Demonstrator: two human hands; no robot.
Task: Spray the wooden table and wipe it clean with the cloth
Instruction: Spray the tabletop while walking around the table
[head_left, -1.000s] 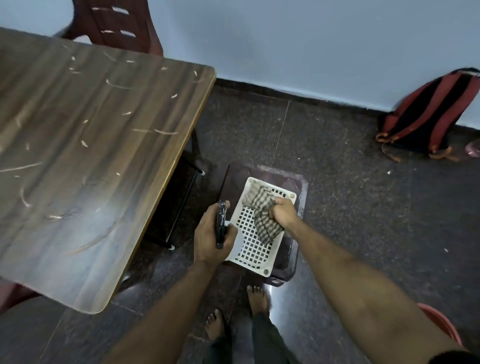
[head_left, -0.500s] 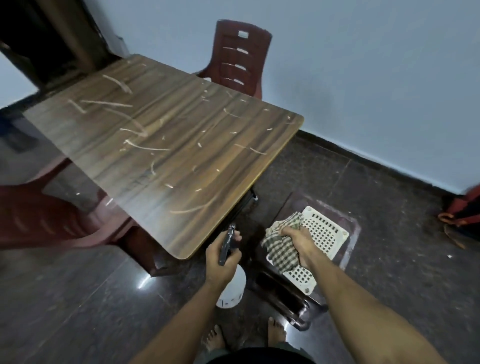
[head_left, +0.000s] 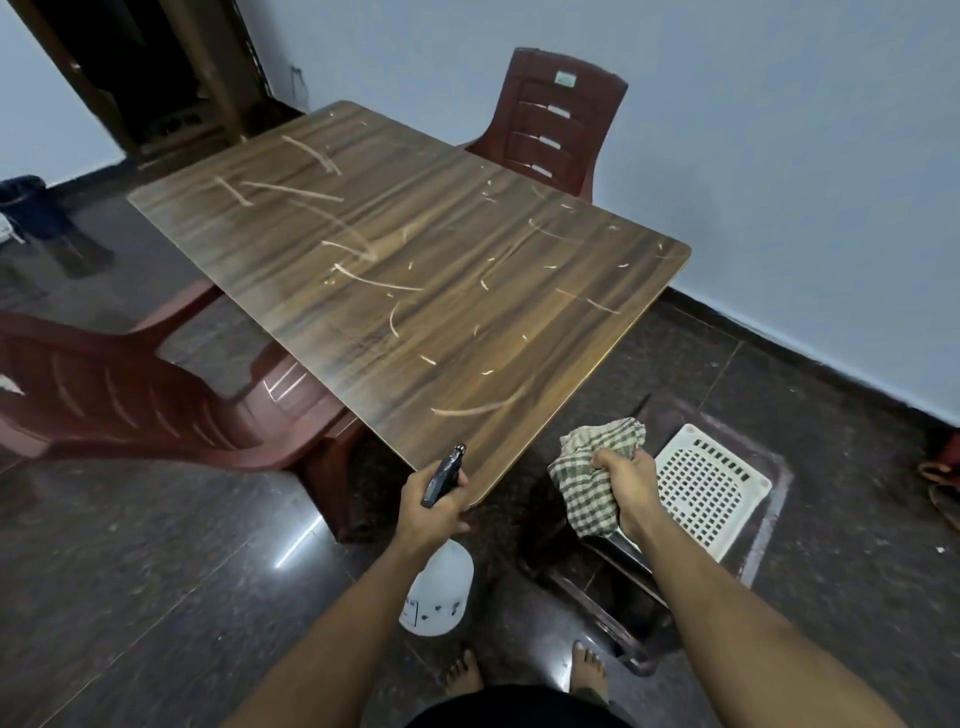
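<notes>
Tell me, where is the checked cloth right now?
The cloth is bunched in the right hand, low in the head view, just right of the table corner, above the white basket.

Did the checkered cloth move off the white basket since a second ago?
Yes. The checkered cloth, gripped in the right hand, has lifted off the white basket and gone left, toward the wooden table.
</notes>
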